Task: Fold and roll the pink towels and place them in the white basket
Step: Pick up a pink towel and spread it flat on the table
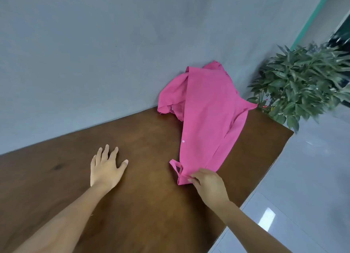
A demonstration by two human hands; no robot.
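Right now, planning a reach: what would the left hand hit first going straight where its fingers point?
The left hand meets bare table, then probably the wall; the towel lies to its right.

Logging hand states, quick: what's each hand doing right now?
Left hand: open, fingers spread flat on the brown wooden table.
Right hand: pinching the near corner of the pink cloth towel.
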